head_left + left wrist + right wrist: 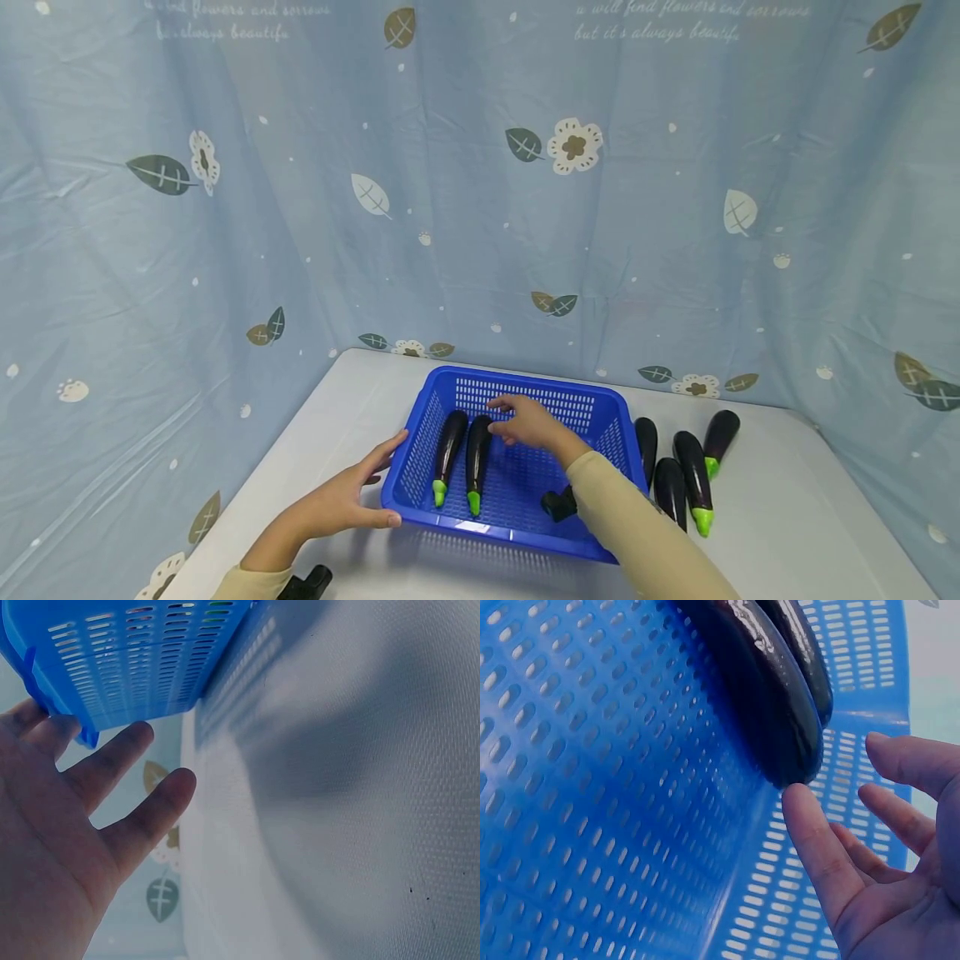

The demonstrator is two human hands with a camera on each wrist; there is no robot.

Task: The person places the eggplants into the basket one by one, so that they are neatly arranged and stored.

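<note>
A blue plastic basket (517, 533) with slotted walls stands on the white table. Inside, toward its left side, two dark eggplants (477, 458) lie side by side, green stem ends toward the front. My right hand (528, 422) is in the basket above the far end of the inner eggplant. In the right wrist view one fingertip is right at that eggplant's rounded end (799, 761), and the fingers are spread with nothing between them. My left hand (348, 496) rests at the basket's left rim, fingers extended; in the left wrist view, fingertips meet the basket edge (90, 739).
Several more eggplants (693, 475) lie on the table (795, 500) to the right of the basket, one close against its wall. A blue patterned curtain (480, 208) hangs behind the table and along its sides. Black wrist-worn devices (558, 504) sit at both wrists.
</note>
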